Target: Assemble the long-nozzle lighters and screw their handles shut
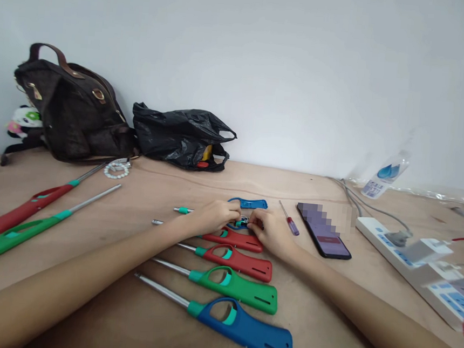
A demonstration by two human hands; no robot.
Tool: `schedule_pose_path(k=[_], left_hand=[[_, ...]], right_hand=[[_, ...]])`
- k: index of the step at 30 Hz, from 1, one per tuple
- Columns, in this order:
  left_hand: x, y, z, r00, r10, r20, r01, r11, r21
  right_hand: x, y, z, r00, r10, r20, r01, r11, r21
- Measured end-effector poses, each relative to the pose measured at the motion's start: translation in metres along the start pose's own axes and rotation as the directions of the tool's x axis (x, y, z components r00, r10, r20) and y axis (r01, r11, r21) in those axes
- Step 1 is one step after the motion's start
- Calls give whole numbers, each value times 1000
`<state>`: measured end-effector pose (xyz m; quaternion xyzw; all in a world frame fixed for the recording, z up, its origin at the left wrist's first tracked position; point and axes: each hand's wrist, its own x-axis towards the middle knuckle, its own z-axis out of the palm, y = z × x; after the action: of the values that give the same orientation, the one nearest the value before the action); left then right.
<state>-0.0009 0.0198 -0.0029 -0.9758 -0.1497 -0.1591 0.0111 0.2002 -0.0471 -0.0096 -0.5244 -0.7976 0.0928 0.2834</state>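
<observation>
My left hand (220, 215) and my right hand (270, 231) meet at the middle of the wooden table (324, 323), both pinched on a small blue lighter part (243, 223) held between them. Just beyond the fingers lies a blue lighter shell half (249, 202). Under my forearms several long-nosed lighters lie side by side: two red ones (240, 261), a green one (242, 289) and a blue one (250, 332). A loose metal tube with a teal tip (183, 210) lies left of my left hand.
A small screwdriver (289, 220) and a phone (324, 232) lie right of my hands. White power strips (423, 261) with cables run along the right. A red lighter (29, 208) and a green lighter (15, 233) lie at left. A brown bag (72, 116), a black plastic bag (182, 136) and a bottle (386, 176) stand at the wall.
</observation>
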Motion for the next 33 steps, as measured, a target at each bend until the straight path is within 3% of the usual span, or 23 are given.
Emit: schedule_pose_path(k=[6,18,25,29,33], left_hand=[[-1,2,-2,999,17,43,-21,997,74],[0,6,8,999,14,-32,-8,984,180],[4,10,4,999,38,36,-46,969,242],[2,14,-2,999,38,33,-44,973,225],[-4,17,-6,1000,-8,21,5,988,156]], right_hand=[[0,-2,-3,996,-77,44,80,993,-89],[0,-3,-4,996,-83,38,86,994,-73],[5,-3,-3,997,70,42,-71,997,6],[4,-4,-6,994,-73,86,81,991,-104],[3,-2,-12,958,-218,187,250,953,-170]])
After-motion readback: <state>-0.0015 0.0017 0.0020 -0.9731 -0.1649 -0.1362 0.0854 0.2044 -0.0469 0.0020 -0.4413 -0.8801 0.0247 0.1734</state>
